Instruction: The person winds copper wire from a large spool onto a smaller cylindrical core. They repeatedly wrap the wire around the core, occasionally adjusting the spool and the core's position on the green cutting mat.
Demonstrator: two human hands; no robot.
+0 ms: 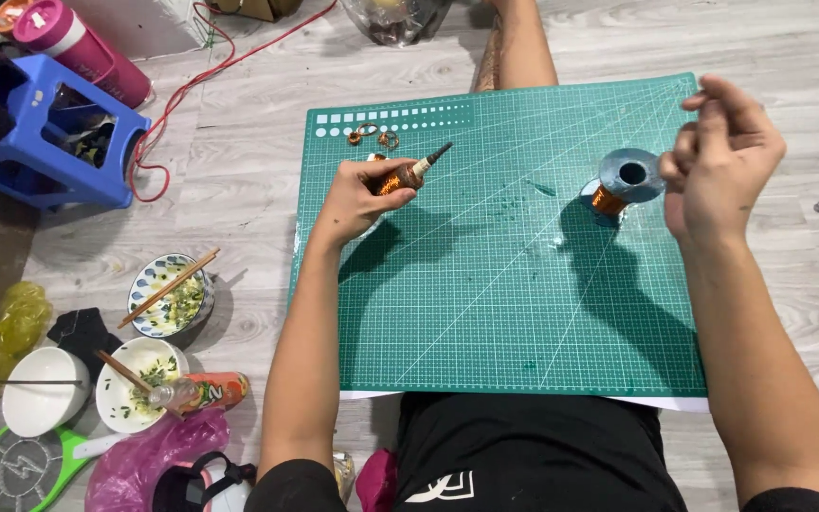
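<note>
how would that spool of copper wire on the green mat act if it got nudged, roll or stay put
The spool seems to lean on the cutting mat with its open core facing up, so a nudge would probably rock or slide it, not roll it. If tipped onto its side, its round rims would likely let it roll. The thick copper winding suggests it is fairly heavy for its size.

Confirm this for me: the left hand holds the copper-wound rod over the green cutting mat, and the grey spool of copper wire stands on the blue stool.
Not quite. The head view shows the grey spool of copper wire standing on the green cutting mat, just by the right hand, not on the blue stool. The rest holds: the left hand holds the copper-wound rod over the mat.
</note>
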